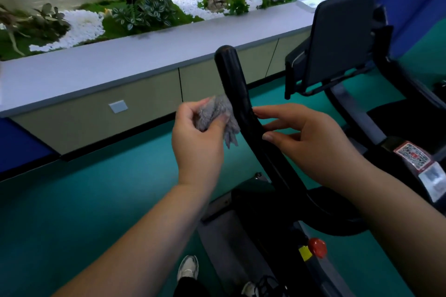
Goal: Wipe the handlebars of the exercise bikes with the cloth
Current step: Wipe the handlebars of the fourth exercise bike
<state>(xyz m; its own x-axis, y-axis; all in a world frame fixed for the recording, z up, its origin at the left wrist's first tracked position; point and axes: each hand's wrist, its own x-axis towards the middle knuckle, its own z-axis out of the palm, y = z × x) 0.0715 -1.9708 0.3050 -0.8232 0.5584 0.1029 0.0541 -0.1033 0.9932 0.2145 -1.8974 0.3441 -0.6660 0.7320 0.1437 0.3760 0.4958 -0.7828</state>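
Note:
A black curved handlebar (pixel 233 79) of an exercise bike rises in the middle of the view. My left hand (pixel 198 137) grips a bunched grey cloth (pixel 218 116) right beside the bar's left side, the cloth touching it. On the bar's right side, my right hand (pixel 306 140) has its fingers stretched out, the fingertips resting against the bar. The bike's console (pixel 342 41) stands to the right, seen from behind.
A long grey-topped cabinet ledge (pixel 120 67) runs behind the bike, with a planter of greenery and white pebbles (pixel 82 26) beyond it. The floor is teal. A red knob (pixel 318 247) sits low on the bike frame. My shoe (pixel 188 270) is at the bottom.

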